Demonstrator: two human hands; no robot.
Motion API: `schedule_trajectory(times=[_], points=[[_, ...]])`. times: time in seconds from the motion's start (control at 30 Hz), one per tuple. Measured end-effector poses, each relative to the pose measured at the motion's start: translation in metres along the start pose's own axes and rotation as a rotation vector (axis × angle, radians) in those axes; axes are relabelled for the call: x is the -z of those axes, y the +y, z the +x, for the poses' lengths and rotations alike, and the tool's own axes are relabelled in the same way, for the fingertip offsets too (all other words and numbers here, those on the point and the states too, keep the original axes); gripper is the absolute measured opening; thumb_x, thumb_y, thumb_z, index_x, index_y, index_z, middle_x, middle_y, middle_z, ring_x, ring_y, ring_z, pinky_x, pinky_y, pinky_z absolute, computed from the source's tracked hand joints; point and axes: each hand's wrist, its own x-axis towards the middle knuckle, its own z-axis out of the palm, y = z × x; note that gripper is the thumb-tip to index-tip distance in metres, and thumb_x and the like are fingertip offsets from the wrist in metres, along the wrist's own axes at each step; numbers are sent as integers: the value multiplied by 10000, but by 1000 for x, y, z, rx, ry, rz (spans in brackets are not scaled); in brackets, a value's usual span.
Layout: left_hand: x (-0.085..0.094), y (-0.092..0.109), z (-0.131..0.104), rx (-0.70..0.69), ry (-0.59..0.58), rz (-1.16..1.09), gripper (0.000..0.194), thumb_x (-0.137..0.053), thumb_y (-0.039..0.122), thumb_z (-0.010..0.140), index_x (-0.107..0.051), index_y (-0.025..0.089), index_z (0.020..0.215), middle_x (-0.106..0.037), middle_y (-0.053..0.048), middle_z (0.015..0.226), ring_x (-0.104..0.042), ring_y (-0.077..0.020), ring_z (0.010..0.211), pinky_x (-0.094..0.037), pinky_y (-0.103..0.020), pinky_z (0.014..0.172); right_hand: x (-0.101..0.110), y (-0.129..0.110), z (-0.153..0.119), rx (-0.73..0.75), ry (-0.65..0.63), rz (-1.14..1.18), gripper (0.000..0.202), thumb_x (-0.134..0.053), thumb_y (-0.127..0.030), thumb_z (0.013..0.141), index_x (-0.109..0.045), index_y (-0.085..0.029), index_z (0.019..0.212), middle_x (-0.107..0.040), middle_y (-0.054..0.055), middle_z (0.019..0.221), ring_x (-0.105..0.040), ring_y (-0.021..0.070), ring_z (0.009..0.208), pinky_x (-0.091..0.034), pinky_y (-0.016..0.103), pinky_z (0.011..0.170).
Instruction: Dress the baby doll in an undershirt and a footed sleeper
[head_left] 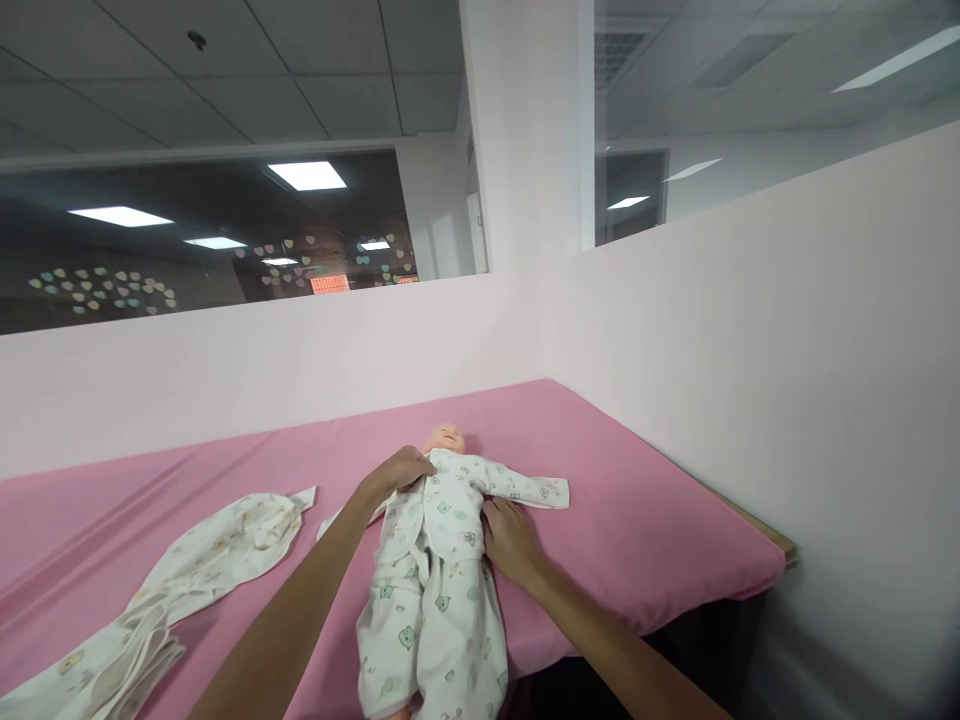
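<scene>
A baby doll point(448, 437) lies on its back on the pink-covered table point(637, 520), its head toward the wall. It wears a white baby jacket point(450, 510) printed with small green animals, and matching trousers point(457, 630). My left hand point(405, 467) is closed on the jacket's front edge near the doll's shoulder. At the jacket's side, below the outstretched sleeve on the right, my right hand point(510, 535) has its fingers curled against the cloth. Its fingertips are partly hidden. The jacket's front panels lie over the chest, with a gap low down between them.
On the left of the table lie several white printed baby clothes point(217, 560), loosely bunched. White walls point(712, 360) with windows above border the table at the back and right. The table's corner edge point(784, 555) shows at the right.
</scene>
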Motion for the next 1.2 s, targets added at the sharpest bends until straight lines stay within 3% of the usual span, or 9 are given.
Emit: schedule_trajectory(times=[0.2,0.43,0.7,0.93,1.2], points=[[-12,12,-2,-29,151,181,304,-538,137,669,-275,205,533,-263,49,516,-256,-105,515,-153,-268,543,1,0,-1,1,-2,3,228,-408,-129,891,-631,-175,907,-651,93,1023,-570,223,965,-394,309,821],[-13,31,-23,-204,-30,136,317,-497,202,708,-212,197,569,-207,47,578,-190,-97,544,-163,-273,532,1,1,0,2,-1,4,232,-409,-114,882,-632,-169,916,-651,93,1026,-572,220,962,-393,304,821],[-6,19,-54,-122,-33,127,264,-526,214,637,-264,205,601,-238,55,582,-212,-97,542,-142,-269,505,-2,1,0,-4,-2,11,234,-406,-112,887,-632,-166,918,-648,97,1015,-569,222,950,-388,308,823],[-7,17,-60,-62,21,164,219,-563,252,632,-356,198,590,-360,44,585,-303,-105,550,-195,-256,502,-3,1,1,1,-1,17,231,-410,-122,891,-632,-172,933,-645,94,1039,-566,218,981,-386,304,844],[-8,14,-65,-91,-54,78,229,-558,308,698,-362,201,648,-327,55,624,-285,-96,567,-239,-232,503,-3,2,0,4,3,17,230,-408,-126,890,-631,-167,931,-645,94,1027,-566,219,976,-387,309,841]])
